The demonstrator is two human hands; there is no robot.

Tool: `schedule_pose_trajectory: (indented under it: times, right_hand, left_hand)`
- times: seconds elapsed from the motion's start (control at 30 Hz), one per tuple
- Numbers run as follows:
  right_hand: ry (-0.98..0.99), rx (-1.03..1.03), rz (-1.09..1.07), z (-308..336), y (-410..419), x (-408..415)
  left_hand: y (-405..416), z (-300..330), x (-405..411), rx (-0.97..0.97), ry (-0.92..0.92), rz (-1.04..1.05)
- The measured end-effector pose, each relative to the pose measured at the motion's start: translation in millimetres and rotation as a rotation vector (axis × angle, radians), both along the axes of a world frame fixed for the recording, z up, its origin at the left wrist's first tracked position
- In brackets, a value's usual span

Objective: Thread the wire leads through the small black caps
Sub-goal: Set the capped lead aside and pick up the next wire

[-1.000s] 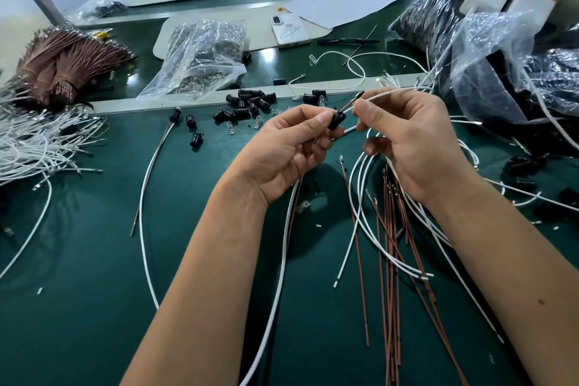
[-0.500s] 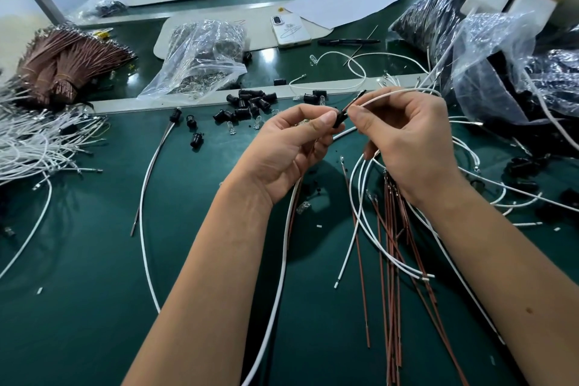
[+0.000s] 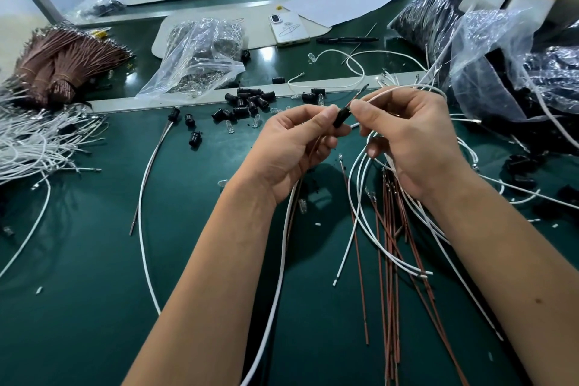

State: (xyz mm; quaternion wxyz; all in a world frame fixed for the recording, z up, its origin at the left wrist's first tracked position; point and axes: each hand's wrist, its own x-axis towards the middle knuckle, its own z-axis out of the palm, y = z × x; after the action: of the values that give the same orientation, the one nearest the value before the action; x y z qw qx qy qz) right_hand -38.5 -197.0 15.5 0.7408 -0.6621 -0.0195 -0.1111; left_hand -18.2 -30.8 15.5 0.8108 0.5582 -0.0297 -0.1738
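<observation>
A small black cap (image 3: 342, 117) sits between my two hands above the green table. My left hand (image 3: 294, 147) pinches it between thumb and forefinger. A brown lead (image 3: 357, 95) with a dark metal tip pokes out of the cap's far end, up and to the right. My right hand (image 3: 410, 141) pinches a white lead (image 3: 404, 89) right at the cap's top. Both leads trail down below my left hand. Several loose black caps (image 3: 247, 103) lie in a heap beyond my hands. One lead pair with a cap on it (image 3: 173, 114) lies at the left.
Loose brown and white leads (image 3: 388, 244) spread under my right forearm. A white wire bundle (image 3: 34, 141) and brown wire bundles (image 3: 59, 63) lie far left. A clear bag of parts (image 3: 200, 56), a phone (image 3: 288, 30), a pen (image 3: 347, 39) and black-filled bags (image 3: 501, 56) stand behind.
My right hand has shifted its fingertips closer onto the cap's top end, with the white lead. The brown lead's tip still sticks out past the cap. My left hand stayed in place.
</observation>
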Motion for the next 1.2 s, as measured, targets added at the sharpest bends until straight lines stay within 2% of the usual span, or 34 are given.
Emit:
schedule_pose_trajectory:
  times: [0.57,0.7,0.8,0.97,1.2]
  right_hand:
    - [-0.055,-0.026,0.052,-0.6,-4.5,1.5]
    - [-0.096,-0.113,0.027,-1.0,-4.9,1.1]
    - [-0.067,-0.156,-0.005,-1.1,-4.2,2.0]
    - [0.044,0.035,0.077,1.4,-2.2,0.7]
    - [0.035,0.09,0.042,1.9,-3.8,1.3]
  left_hand:
    - [-2.0,2.8,-2.9,0.0,0.017,0.001]
    - [-4.9,1.7,-3.9,0.066,0.017,0.021]
    - [-3.5,2.8,-2.8,0.045,0.024,0.059]
    - [-2.1,3.2,-2.6,0.027,0.028,0.057]
    - [-1.7,1.9,-1.5,0.01,0.045,0.054]
